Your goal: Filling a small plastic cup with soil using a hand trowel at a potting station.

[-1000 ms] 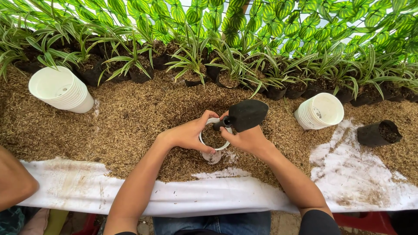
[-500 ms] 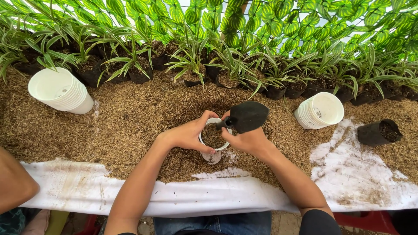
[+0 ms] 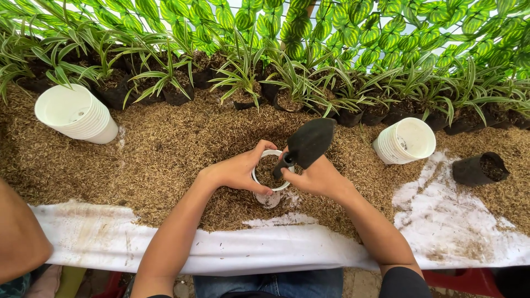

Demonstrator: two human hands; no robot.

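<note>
Head view: at the centre of the frame a small round white plastic pot (image 3: 270,175), partly filled with brown husk mix, stands on the bed of brown husk substrate (image 3: 165,154). The left hand (image 3: 238,171) is curled around the pot's left rim, thumb on the near edge and fingers over the far edge. The right hand (image 3: 316,177) grips the handle of a black hand trowel (image 3: 307,144), whose blade points up and to the right, just above the pot's right rim; this hand also touches the pot's right side.

In the upper left lies a tilted stack of white plastic pots (image 3: 74,113), its open mouth showing nothing inside. Right of centre lies a second stack of white pots (image 3: 406,141), likewise on its side. At the far right a black soft nursery bag (image 3: 478,169) lies tipped over, with dark soil in it.

Along the top runs a row of dark pots holding green striped plants (image 3: 243,77). A white sheet (image 3: 265,248) edges the bottom. Another person's arm (image 3: 19,234) enters at lower left.
</note>
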